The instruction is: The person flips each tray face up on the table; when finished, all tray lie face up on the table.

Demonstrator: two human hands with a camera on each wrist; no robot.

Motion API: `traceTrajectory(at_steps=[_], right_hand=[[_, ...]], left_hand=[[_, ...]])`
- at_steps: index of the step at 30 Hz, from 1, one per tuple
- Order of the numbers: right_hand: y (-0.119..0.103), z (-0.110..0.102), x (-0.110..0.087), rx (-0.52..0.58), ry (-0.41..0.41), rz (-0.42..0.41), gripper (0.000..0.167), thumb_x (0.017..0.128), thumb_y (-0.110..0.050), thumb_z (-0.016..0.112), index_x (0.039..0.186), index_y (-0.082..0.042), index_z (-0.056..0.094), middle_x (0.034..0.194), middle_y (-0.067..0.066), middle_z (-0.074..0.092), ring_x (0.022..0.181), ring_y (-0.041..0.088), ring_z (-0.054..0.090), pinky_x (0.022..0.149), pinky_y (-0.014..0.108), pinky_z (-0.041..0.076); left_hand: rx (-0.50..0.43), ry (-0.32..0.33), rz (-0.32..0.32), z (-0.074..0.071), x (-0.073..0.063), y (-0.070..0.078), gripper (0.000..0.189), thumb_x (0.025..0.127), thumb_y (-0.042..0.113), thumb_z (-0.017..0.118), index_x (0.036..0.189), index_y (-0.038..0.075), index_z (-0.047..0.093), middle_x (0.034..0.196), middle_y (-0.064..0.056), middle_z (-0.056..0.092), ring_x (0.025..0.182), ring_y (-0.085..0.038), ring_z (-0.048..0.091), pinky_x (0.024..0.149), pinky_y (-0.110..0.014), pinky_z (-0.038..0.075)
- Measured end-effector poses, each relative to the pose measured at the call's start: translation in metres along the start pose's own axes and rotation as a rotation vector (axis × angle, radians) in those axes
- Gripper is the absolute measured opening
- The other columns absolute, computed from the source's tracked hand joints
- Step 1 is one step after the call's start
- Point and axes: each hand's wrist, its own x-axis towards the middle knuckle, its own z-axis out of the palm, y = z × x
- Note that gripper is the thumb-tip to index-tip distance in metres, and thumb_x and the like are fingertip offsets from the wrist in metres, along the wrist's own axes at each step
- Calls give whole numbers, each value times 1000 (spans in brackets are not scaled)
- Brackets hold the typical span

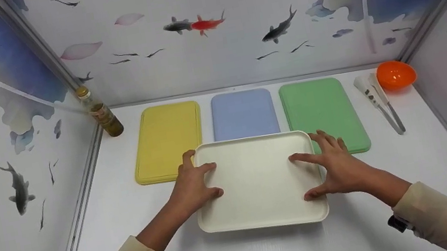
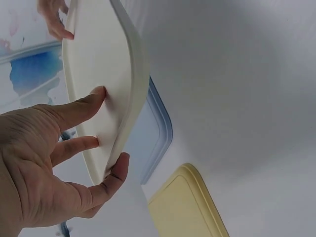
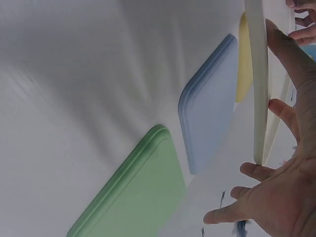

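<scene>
A cream rectangular tray [image 1: 261, 183] with a low raised rim is held up over the white table, its inner face bare. My left hand [image 1: 192, 186] grips its left edge, thumb and index finger on the inner face and other fingers outside the rim. At the opposite edge, my right hand [image 1: 339, 169] holds it likewise, thumb and index finger inside. The left wrist view shows the tray [image 2: 98, 64] tilted above the tabletop. Behind it lie a yellow board [image 1: 167, 142], a blue board [image 1: 243, 115] partly hidden by the tray, and a green board [image 1: 327, 112].
An oil bottle [image 1: 104, 116] with a gold cap stands in the back left corner. At the back right are an orange bowl [image 1: 396, 75] and long white-and-grey utensils [image 1: 366, 90]. Printed walls [image 1: 230, 60] enclose the table at the back and both sides.
</scene>
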Motion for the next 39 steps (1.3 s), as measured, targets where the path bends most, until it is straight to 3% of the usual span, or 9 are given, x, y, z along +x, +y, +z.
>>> traceTrajectory(at_steps=[10,20,35,39], right_hand=[[8,22,-7,-27,-1,15,98,64,-62,104,152,-41,66,173,30,34,166,61,15,119,93,10],[17,47,-19,-33,6,-36,100,64,-71,100,153,-39,66,168,32,41,163,63,22,115,95,17],[29,75,-26,-14,-17,-13,100,63,-69,101,151,-35,68,167,33,41,162,64,23,113,98,16],[30,80,-26,-17,-30,-6,100,63,-70,100,151,-35,68,166,33,43,162,64,23,113,97,16]], left_hand=[[61,-37,6,17,-5,-5,70,75,17,104,139,9,77,169,-28,34,127,-45,59,96,-52,63],[40,-83,-10,41,-13,-19,69,75,16,103,139,7,77,170,-31,31,129,-50,58,97,-56,61],[61,-86,66,66,-17,-34,65,74,13,100,133,2,77,162,-36,36,118,-55,60,92,-57,60],[57,-92,57,69,-18,-35,64,74,13,100,133,2,77,162,-36,36,119,-55,60,91,-57,61]])
